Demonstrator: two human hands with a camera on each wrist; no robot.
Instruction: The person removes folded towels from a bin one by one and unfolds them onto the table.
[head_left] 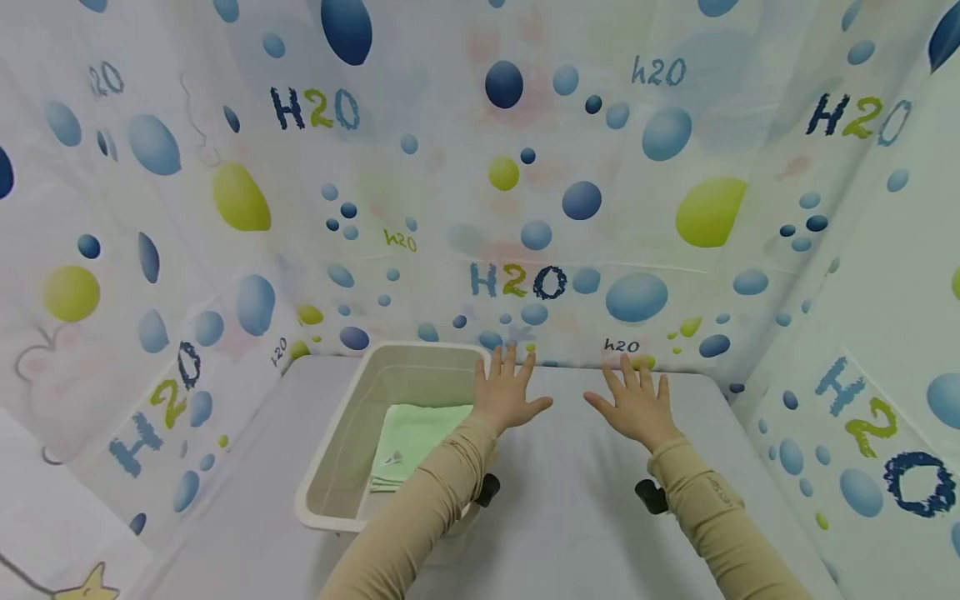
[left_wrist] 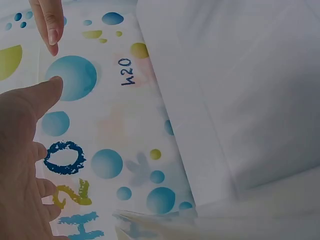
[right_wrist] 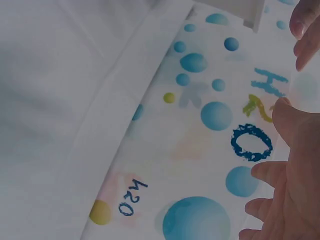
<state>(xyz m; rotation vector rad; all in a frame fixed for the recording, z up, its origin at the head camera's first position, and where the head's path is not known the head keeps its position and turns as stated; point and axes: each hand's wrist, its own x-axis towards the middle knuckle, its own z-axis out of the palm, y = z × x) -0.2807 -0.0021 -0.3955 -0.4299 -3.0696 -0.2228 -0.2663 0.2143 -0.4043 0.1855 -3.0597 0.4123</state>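
Both hands raised, holding nothing. Left hand (head_left: 504, 398): fingers and thumb spread, straight, in front of the right rim of the beige rectangular plastic tub (head_left: 326, 467) in the head view; gap to the rim, can't tell. Right hand (head_left: 636, 407): fingers and thumb also spread, over the white table (head_left: 570, 517), well apart from the tub. The 2 thumbs point at each other, apart.

Tub sits on the table's left half, upright. Inside it: 1 folded light-green cloth (head_left: 416, 433), flat on the bottom, small white label (head_left: 393, 457) near its front-left corner; left forearm hides part of it. Tan sleeves (head_left: 420, 525) on both arms, 1 black device (head_left: 489, 490) under each wrist. Backdrop (head_left: 450, 175): white, blue and lime dots, "H2O" lettering.
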